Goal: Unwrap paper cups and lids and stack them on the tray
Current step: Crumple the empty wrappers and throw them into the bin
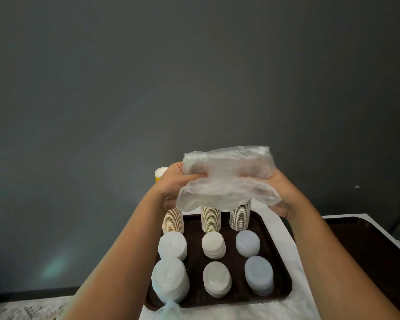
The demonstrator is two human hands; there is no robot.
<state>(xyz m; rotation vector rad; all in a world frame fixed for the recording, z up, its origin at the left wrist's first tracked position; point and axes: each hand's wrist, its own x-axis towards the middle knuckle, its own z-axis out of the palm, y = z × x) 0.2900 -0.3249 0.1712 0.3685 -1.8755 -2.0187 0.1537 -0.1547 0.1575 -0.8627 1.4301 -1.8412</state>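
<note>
Both hands, left [171, 185] & right [280, 195], have a closed grip on the empty plastic wrap [226, 176], bunching it. Below the grip: tray [284, 282] w/ cup stacks [210, 219] & lid stacks [214, 244]. Near-left lid stack [170, 280] looks still bagged; next, prob. ditch wrap, unwrap that.

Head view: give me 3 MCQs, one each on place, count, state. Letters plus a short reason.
1. Where is the clear plastic wrap?
A. flat on the tray
B. held up in both hands above the cup stacks
C. on the floor

2. How many cup stacks stand at the far side of the tray?
A. one
B. three
C. five

3. The near-left lid stack is:
A. still in its plastic bag
B. unwrapped
C. tipped over

Answers:
1 B, the left hand and right hand grip it in the air.
2 B, three ribbed columns show.
3 A, film covers it and a twisted bag tail hangs at its base.
</note>
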